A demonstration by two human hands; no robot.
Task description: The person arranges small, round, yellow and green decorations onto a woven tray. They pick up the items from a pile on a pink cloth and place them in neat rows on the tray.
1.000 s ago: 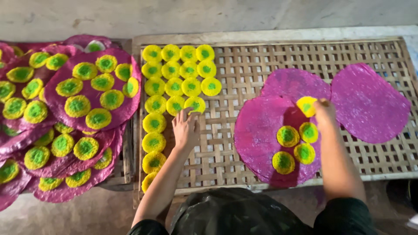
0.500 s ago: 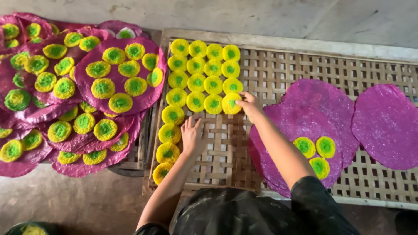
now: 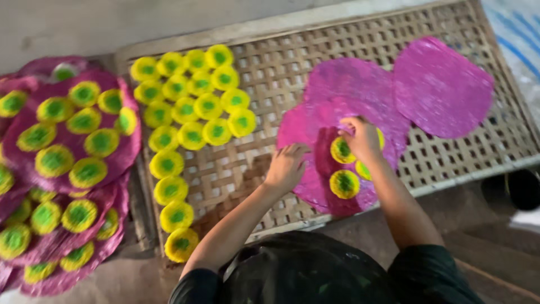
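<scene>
Right hand (image 3: 363,138), fingers curled, presses a yellow-green disc (image 3: 342,150) onto the near magenta round sheet (image 3: 315,186); left hand (image 3: 287,166), loosely open and empty, steadies the sheet's edge on the woven bamboo tray (image 3: 450,163).

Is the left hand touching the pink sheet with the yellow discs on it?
Touching. In the head view the left hand rests its fingertips on the edge of the pink sheet, with no gap showing.

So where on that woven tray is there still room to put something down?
Bare tray lies between the yellow discs and the pink sheets, and in front by the left hand. It is crowded at the near sheet, where the right hand works, and on the left stack.
</scene>
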